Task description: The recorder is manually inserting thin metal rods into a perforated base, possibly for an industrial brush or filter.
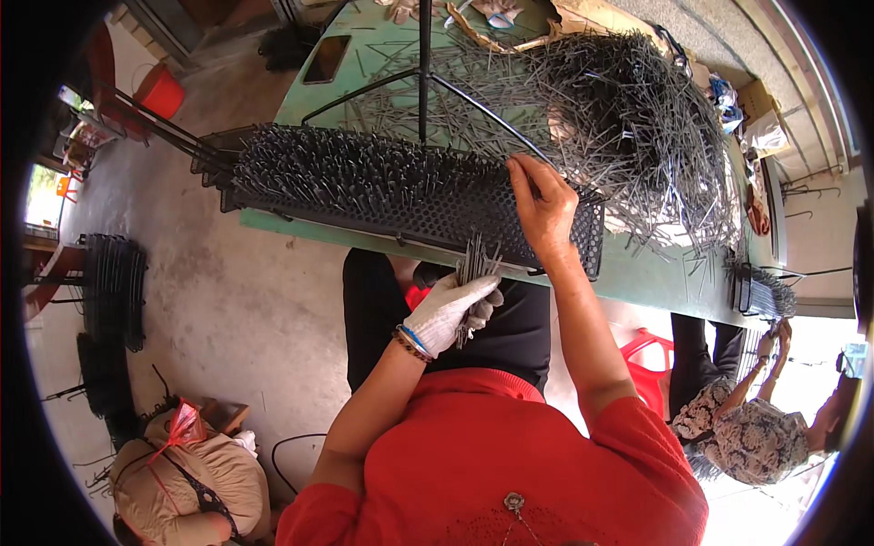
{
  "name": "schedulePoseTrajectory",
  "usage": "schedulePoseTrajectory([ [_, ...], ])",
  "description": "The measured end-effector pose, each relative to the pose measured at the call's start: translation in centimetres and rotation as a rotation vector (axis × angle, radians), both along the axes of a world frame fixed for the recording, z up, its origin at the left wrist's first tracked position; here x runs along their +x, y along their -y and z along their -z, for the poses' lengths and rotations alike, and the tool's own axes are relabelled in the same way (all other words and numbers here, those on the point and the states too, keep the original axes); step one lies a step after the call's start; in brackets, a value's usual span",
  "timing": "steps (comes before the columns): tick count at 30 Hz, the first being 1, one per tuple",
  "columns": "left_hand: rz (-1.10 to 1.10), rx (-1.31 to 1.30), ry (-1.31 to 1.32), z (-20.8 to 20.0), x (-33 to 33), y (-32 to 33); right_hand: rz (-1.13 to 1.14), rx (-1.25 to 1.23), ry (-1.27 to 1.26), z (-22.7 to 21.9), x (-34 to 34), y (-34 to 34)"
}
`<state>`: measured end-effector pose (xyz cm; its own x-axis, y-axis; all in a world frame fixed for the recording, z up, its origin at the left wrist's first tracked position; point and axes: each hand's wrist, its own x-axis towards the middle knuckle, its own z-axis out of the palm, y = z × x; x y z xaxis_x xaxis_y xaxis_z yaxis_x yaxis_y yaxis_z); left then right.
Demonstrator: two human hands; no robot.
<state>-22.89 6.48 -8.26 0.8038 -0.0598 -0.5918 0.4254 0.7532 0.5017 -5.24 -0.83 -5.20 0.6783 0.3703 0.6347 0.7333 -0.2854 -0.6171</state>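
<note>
My gloved left hand (452, 312) grips a spare bundle of pins (472, 268) while my bare right hand (543, 211), fingertips pinched, seats one in the perforated tray (401, 196).

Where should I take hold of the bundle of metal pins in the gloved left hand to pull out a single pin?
Probably at the upper tips of the bundle of pins, coming from above with the right hand. They fan apart above the gloved left hand, whose fist hides the lower shafts.

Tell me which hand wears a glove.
The left hand: it wears a white glove and grips a bundle of thin metal pins. The right hand is bare, up at the perforated black rack.
</note>
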Motion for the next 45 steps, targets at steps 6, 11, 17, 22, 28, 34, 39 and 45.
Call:
schedulePoseTrajectory([
  [6, -0.017, 0.05, -0.005, -0.7, 0.0, 0.0, 0.011, 0.016, -0.068, -0.2, -0.4, 0.1],
  [11, -0.028, 0.037, 0.024, -0.2, 0.0, 0.0, -0.018, -0.095, 0.091, -0.5, 0.0, 0.6],
  [17, -0.038, 0.038, 0.023, -0.6, 0.0, -0.1, -0.105, -0.08, 0.144, 0.6, 0.5, 0.4],
  [22, -0.017, 0.042, 0.025, -0.2, 0.0, -0.3, -0.095, -0.16, 0.155, 0.5, -0.2, 0.5],
  [28, -0.066, 0.043, 0.098, -0.3, -0.3, -0.3, -0.121, -0.133, -0.269, -1.3, -2.4, 2.0],
  [34, -0.07, 0.05, 0.162, -1.2, 0.2, -0.1, -0.227, -0.113, -0.816, -0.8, -2.9, 3.5],
  [39, -0.022, 0.077, 0.065, 0.5, 0.2, -0.1, -0.037, 0.107, -0.682, -2.2, -1.6, 2.8],
  [45, -0.033, 0.09, 0.014, 0.0, 0.5, 0.3, 0.075, 0.086, -0.062, -1.5, 0.3, 1.5],
])
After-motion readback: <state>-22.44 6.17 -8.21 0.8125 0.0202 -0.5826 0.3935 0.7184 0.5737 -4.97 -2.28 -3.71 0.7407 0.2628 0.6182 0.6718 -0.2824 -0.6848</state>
